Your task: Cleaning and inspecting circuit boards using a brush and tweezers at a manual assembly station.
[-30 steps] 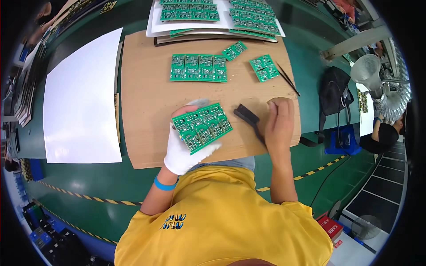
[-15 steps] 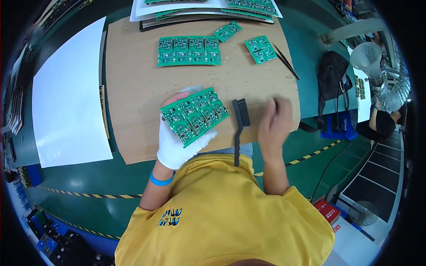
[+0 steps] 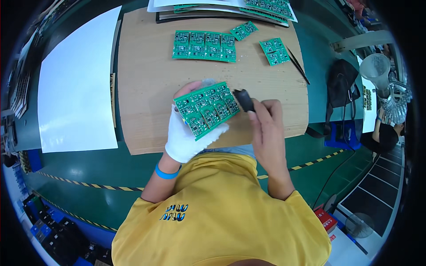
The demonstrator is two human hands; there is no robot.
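Observation:
My left hand (image 3: 184, 137), in a white glove with bare fingertips showing, grips a green circuit board panel (image 3: 207, 109) by its edges. The panel is tilted, its component side up. My bare right hand (image 3: 270, 128) is closed round a black brush (image 3: 243, 100); its handle is mostly hidden by the hand. The bristles face the panel's right end, very close to it; whether they touch I cannot tell. Beyond, on the cardboard (image 3: 146, 88), lie another circuit board panel (image 3: 204, 46) and two smaller board pieces (image 3: 244, 30) (image 3: 274, 51).
Black tweezers (image 3: 297, 65) lie at the cardboard's right side. Stacked boards and sheets (image 3: 222, 17) stand at the far edge. A white sheet (image 3: 80, 88) is on the left. Rightward are a black bag (image 3: 341, 82), a fume hose (image 3: 397, 95) and another person (image 3: 380, 136).
My right hand has taken up the brush, which lay at the cardboard's near edge, and brought it beside the panel. The whole view has shifted slightly.

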